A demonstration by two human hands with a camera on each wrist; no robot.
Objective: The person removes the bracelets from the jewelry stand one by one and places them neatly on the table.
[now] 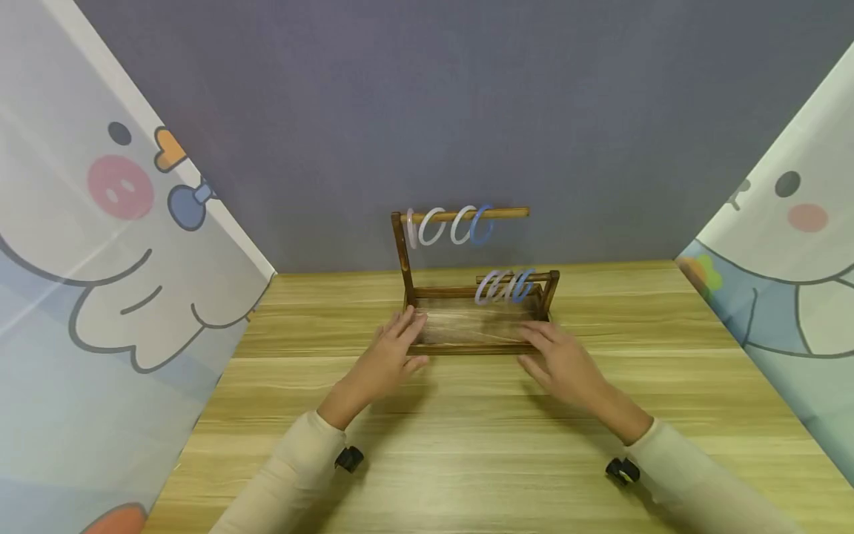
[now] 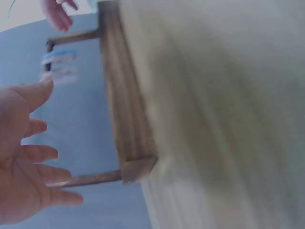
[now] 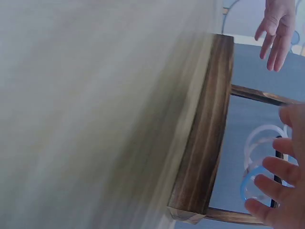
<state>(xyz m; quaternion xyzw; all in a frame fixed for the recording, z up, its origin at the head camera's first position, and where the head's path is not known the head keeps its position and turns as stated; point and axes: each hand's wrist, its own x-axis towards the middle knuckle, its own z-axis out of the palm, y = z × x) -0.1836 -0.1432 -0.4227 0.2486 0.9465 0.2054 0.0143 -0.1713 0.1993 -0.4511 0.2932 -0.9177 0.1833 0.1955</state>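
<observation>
A dark wooden bangle stand with a tray base stands on the table. Its taller bar carries a pinkish ring, two white rings and a blue ring. On the shorter bar hang several pale and blue rings. My left hand is at the tray's left end with its fingers extended, overlapping the corner in the head view. At the right end, my right hand reaches over the front corner, fingers loosely spread. Both wrist views show palms holding nothing, facing the stand.
The wood-grain table spreads around the stand. Behind it rises a grey backdrop. Cartoon-printed panels stand at left and right. A black wrist strap piece shows below the left sleeve, another beside the right.
</observation>
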